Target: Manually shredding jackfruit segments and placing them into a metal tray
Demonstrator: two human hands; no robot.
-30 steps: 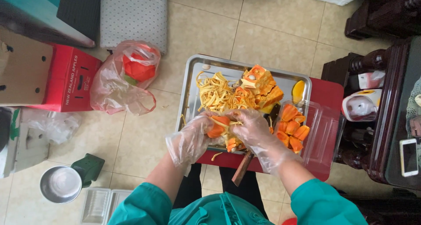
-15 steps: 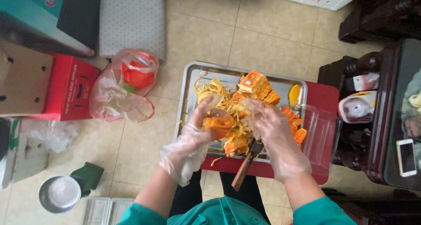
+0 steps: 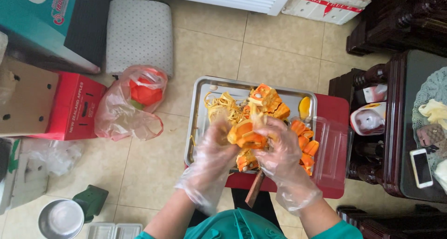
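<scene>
Orange fruit (image 3: 246,135) was gripped between both hands above a steel tray (image 3: 200,122). The left hand (image 3: 213,153), sheathed in a clear plastic glove, was curled against the fruit at its 9 o'clock side, fingers closed on it. The right hand (image 3: 279,150), gloved likewise, was closed on the fruit from 3 o'clock. Pale yellow strands (image 3: 222,106) were heaped in the tray at 11 o'clock of the fruit, and more orange pieces (image 3: 267,101) were piled at 1 o'clock. Further orange segments (image 3: 305,146) were gathered at 3 o'clock, just beside a clear plastic box (image 3: 330,150). The tray and box were borne by a red tabletop (image 3: 333,111). A wooden handle (image 3: 253,192) was seen jutting from under the hands at 6 o'clock.

On the tiled floor (image 3: 209,48), at 9 o'clock of the tray, a clear bag (image 3: 132,108) holding something red was laid beside a red carton (image 3: 70,111). A steel bowl (image 3: 60,218) was set at 8 o'clock, well apart. At 3 o'clock, a phone (image 3: 421,167) was laid on a dark wooden cabinet (image 3: 400,127).
</scene>
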